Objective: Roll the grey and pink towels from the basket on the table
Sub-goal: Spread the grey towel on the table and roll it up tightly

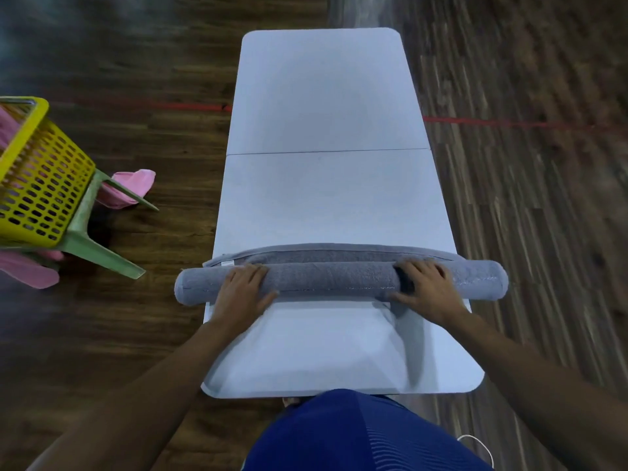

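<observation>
A blue-clad lap (356,436) is filling the bottom of the view. Beyond it, the left hand (243,287) and right hand (426,288) are lying on the grey towel (326,278), fingers straight and slightly apart, pressing rather than gripping. The towel is sitting across the near table (323,96) as a long roll, a narrow strip lying flat beyond. Both ends are overhanging the edges, so uneven pushing is likely to skew or loosen them. The table is standing on a dark wood floor (509,198) with a red line (492,123); pink towels (131,186) are lying in and under the basket (37,178) at left
</observation>
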The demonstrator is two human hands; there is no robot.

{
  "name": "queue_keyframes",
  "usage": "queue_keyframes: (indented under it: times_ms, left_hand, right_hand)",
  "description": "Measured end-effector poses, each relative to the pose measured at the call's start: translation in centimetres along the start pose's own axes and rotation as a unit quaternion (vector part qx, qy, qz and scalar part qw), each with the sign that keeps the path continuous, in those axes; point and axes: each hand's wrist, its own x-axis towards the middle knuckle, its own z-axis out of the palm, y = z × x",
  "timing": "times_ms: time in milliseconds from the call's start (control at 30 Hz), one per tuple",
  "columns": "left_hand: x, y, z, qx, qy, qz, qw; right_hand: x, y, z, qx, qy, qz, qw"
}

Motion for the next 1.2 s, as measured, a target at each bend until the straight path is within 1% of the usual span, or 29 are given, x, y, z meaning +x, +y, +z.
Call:
queue_keyframes:
  times_ms: [67, 133, 200, 233, 300, 333, 367, 433, 467, 500, 567, 633, 667, 733, 800, 833, 900, 967, 1033, 1100, 1200]
  left_hand:
    - [0.0, -0.1, 0.4, 0.027, -0.068, 0.001, 0.997]
    - [0.2, -0.1, 0.2, 0.021, -0.08, -0.014, 0.996]
    - [0.7, 0.2, -0.5, 0.014, -0.071, -0.008, 0.997]
    - [1.1, 0.3, -1.0, 0.012, -0.084, -0.009, 0.996]
    - [1.8, 0.4, -1.8, 0.009, -0.137, -0.027, 0.99]
    - [2.1, 0.3, -2.0, 0.01, -0.157, -0.044, 0.987]
    - [2.3, 0.0, -1.9, 0.009, -0.153, -0.061, 0.986]
    - [2.6, -0.4, -1.3, -0.009, -0.084, -0.084, 0.993]
    - [2.7, -0.6, -0.9, -0.022, -0.05, -0.083, 0.995]
    - [2.7, -0.7, -0.6, -0.026, -0.043, -0.07, 0.996]
    - [2.6, -1.3, -0.1, 0.019, -0.098, -0.021, 0.995]
    - [2.6, -2.0, 0.2, 0.087, -0.162, 0.004, 0.983]
    - [2.7, -2.1, 0.1, 0.112, -0.181, 0.002, 0.977]
    - [2.9, -1.5, 0.1, 0.136, -0.194, -0.02, 0.971]
    - [3.2, -0.2, -0.1, 0.11, -0.198, -0.076, 0.971]
    - [3.3, 0.7, -0.1, 0.081, -0.193, -0.117, 0.971]
    - [3.4, 2.5, 0.1, 0.015, -0.179, -0.21, 0.961]
    - [3.6, 4.6, 0.5, -0.065, -0.161, -0.298, 0.939]
    - [3.7, 6.7, 1.0, -0.138, -0.144, -0.364, 0.91]
    - [3.8, 8.5, 1.4, -0.204, -0.13, -0.398, 0.885]
    - [4.3, 10.9, 2.2, -0.29, -0.133, -0.417, 0.851]
  right_hand:
    - [-0.6, 0.2, 0.7, -0.052, -0.055, -0.008, 0.997]
    - [-0.3, 0.0, 0.5, -0.07, -0.076, 0.01, 0.995]
    - [0.7, -0.4, -0.4, -0.062, -0.111, 0.019, 0.992]
    - [1.2, -0.6, -1.0, -0.047, -0.143, 0.023, 0.988]
    - [2.1, -0.5, -2.0, -0.02, -0.207, 0.034, 0.978]
    - [2.4, -0.5, -2.3, -0.018, -0.214, 0.04, 0.976]
    - [2.6, -0.4, -2.2, -0.026, -0.195, 0.05, 0.979]
    - [2.9, -0.3, -1.7, -0.037, -0.089, 0.063, 0.993]
    - [3.1, -0.3, -1.3, -0.028, -0.037, 0.055, 0.997]
    - [3.3, -0.2, -1.1, -0.014, -0.018, 0.037, 0.999]
    - [3.3, 0.1, -0.8, -0.016, -0.073, -0.006, 0.997]
    - [3.2, 0.4, -0.5, -0.066, -0.119, -0.024, 0.99]
    - [3.3, 0.4, -0.4, -0.093, -0.118, -0.023, 0.988]
    - [3.5, 0.0, -0.3, -0.129, -0.105, -0.008, 0.986]
    - [4.0, -0.8, -0.2, -0.13, -0.115, 0.028, 0.984]
    - [4.1, -1.3, -0.1, -0.104, -0.122, 0.058, 0.985]
    - [4.2, -2.7, 0.2, -0.007, -0.129, 0.136, 0.982]
    - [4.1, -4.5, 0.6, 0.096, -0.117, 0.214, 0.965]
    - [4.0, -6.3, 1.3, 0.176, -0.104, 0.279, 0.938]
    - [4.0, -8.0, 1.8, 0.249, -0.1, 0.321, 0.908]
    - [4.2, -10.3, 2.2, 0.325, -0.097, 0.364, 0.867]
